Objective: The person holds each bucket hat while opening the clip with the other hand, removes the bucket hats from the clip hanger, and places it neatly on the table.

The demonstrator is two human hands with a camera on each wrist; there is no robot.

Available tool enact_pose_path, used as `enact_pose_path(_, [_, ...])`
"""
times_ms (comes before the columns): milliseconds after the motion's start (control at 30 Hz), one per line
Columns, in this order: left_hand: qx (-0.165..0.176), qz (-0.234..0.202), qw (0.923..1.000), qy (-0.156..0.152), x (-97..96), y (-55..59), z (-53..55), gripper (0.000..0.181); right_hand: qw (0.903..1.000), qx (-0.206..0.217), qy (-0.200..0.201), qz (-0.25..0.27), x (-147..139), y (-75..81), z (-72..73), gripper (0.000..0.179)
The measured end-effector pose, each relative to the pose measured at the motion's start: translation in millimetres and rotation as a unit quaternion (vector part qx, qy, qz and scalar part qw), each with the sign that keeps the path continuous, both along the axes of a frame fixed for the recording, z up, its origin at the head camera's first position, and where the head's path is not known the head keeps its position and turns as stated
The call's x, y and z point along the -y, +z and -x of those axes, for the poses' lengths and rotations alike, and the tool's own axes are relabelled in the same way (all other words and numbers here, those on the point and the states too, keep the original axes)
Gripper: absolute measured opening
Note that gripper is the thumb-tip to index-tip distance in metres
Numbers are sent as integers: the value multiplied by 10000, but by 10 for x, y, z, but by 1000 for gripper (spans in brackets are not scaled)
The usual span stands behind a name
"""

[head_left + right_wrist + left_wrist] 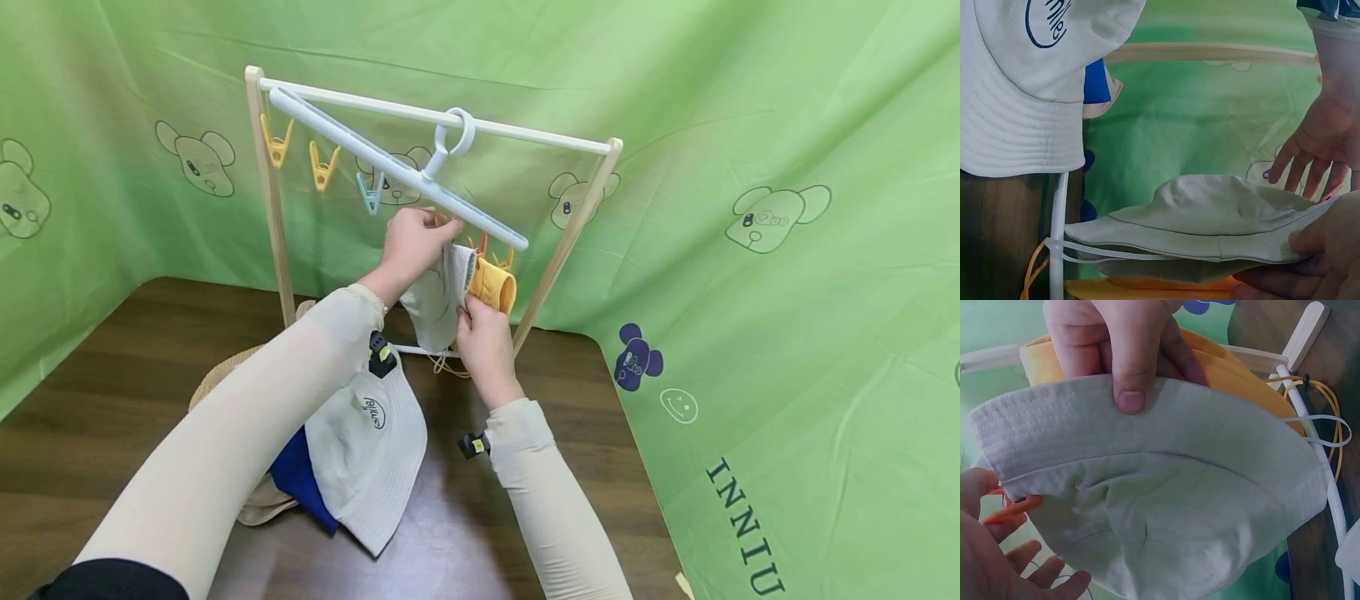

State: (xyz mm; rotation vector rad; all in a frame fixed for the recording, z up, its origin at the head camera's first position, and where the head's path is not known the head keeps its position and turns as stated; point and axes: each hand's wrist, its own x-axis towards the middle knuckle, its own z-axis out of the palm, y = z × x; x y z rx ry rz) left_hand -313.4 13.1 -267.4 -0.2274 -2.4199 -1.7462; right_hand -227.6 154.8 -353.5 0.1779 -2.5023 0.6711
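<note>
A light grey bucket hat (429, 310) hangs folded beneath the pale blue clip hanger (397, 167). My right hand (486, 346) pinches its brim, thumb on the near face, as the left wrist view shows. With thumb and fingertips my left hand (414, 248) pinches an orange clip (1019, 507) at the hat's upper edge; the other fingers spread loosely. Close behind the grey hat hangs a yellow hat (491, 285), with another orange clip (482, 243) and a yellow clip (507, 260) above it. Whether the pinched clip grips the grey fabric, I cannot tell.
The hanger hooks over the white rail (540, 136) of a wooden-legged rack (273, 225). Yellow clips (323, 168) and a blue clip (370, 194) hang at its left. A white bucket hat (375, 454) lies over a blue item (303, 479) and tan hats on the table (585, 425).
</note>
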Motion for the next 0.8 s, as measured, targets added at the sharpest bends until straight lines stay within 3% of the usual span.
enact_pose_path(267, [-97, -156, 9997, -154, 32, -50, 49, 30, 9999, -124, 33, -20, -1, -21, -2, 11])
enact_pose_path(800, [209, -474, 9976, -455, 61, -49, 124, 31, 9997, -239, 93, -38, -3, -54, 18, 10])
